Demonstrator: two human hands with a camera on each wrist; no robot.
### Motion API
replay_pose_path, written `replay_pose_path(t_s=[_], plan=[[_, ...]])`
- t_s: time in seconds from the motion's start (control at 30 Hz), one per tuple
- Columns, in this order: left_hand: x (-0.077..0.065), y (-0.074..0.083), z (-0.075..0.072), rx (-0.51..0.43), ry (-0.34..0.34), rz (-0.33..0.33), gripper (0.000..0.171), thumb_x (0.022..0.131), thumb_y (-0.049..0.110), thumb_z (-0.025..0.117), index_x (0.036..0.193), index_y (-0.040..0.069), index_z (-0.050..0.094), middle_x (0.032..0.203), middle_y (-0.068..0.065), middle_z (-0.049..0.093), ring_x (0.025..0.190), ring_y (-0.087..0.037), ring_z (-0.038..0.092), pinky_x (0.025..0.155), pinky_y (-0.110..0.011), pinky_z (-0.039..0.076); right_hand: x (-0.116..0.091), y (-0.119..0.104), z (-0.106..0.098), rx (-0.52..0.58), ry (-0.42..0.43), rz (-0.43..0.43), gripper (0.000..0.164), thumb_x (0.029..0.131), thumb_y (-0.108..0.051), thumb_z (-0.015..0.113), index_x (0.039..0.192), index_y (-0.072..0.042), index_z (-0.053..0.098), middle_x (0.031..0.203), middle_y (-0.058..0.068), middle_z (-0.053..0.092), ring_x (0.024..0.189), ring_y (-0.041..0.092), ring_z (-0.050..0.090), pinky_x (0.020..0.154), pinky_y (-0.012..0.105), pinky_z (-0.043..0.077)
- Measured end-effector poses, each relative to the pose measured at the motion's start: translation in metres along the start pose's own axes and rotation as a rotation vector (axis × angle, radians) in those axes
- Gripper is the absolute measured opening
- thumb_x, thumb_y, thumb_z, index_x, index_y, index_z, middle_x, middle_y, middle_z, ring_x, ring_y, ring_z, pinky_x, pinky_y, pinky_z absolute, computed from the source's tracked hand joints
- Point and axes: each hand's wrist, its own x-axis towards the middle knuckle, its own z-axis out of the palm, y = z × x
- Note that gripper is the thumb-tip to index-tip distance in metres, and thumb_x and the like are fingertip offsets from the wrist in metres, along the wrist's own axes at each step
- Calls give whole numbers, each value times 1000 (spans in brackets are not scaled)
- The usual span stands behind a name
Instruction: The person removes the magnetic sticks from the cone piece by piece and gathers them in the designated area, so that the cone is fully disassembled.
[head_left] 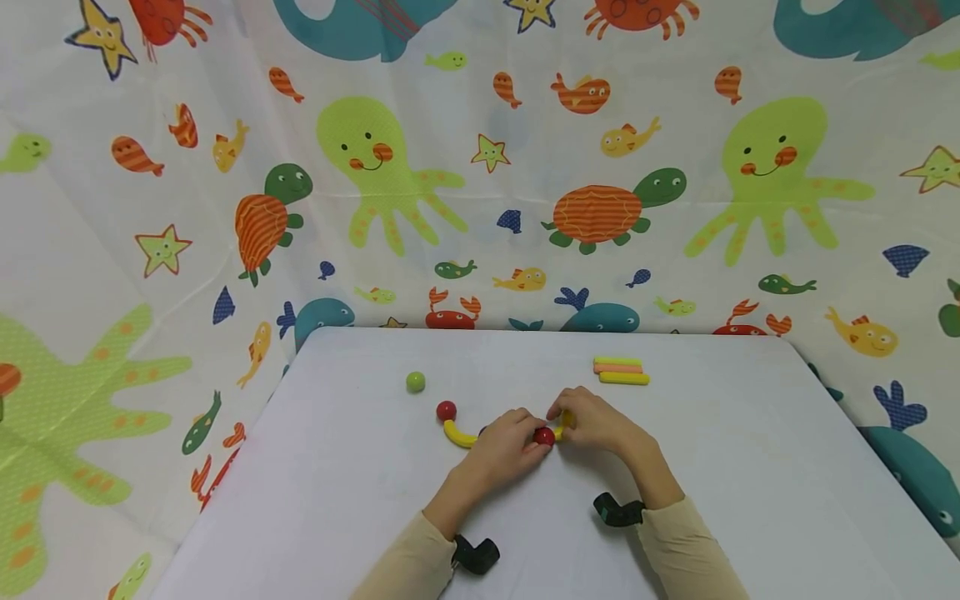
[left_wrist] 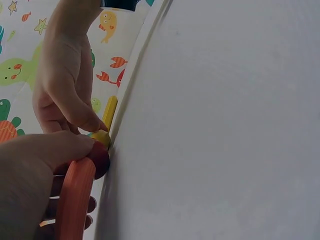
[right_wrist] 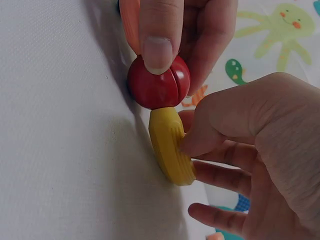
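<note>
The left hand (head_left: 506,450) pinches a grooved red ball (right_wrist: 145,90), its thumb on the near face and its fingers behind. The right hand (head_left: 596,421) has thumb and forefinger closed on a short yellow curved stick (right_wrist: 167,145), while its other fingers spread loosely apart. One end of that stick meets the grooved ball; whether the end sits inside a hole in it cannot be told. On the ball's other side an orange curved stick (left_wrist: 75,200) joins it, running back beneath the left hand.

Past the left hand's knuckles peeks a dark ball (head_left: 482,432), mostly hidden. From beside it a second yellow curved stick (head_left: 459,436) bends up to a plain red ball (head_left: 446,411), which touches its far end. Farther back and to the left, a green ball (head_left: 416,382) lies apart from the chain.

Beyond the right hand, three straight sticks lie side by side: a yellow-green stick (head_left: 617,361), an orange straight stick (head_left: 617,368) and a yellow straight stick (head_left: 624,378). All these pieces are on or just above a white tabletop (head_left: 300,500); behind it hangs a sea-creature cloth (head_left: 525,183).
</note>
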Motion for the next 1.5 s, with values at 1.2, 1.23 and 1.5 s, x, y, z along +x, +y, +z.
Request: replay_pose_path(t_s=[1.2,1.23,1.5], plan=[[1,1,-3,62,-60,-81,43,92,40,70,125,14,68,111,1,71,100,-12,64,88,-23,56,-18,1,20,-56,86,-72,15,82,-22,77,93,-22,67,89,-12,61,90,11,48,82,33,45],[1,1,-3,62,-60,-81,43,92,40,70,125,14,68,111,1,71,100,-12,64,88,-24,56,-18,2,20,-54,86,-70,15,82,-22,77,93,-22,67,89,-12,61,89,11,48,81,33,46],[0,2,-4,75,-65,-87,44,92,41,70,126,14,68,111,0,71,101,-12,64,88,-24,56,-18,8,17,-18,104,-20,13,85,-21,76,92,-24,66,89,-11,61,87,11,50,82,33,47]])
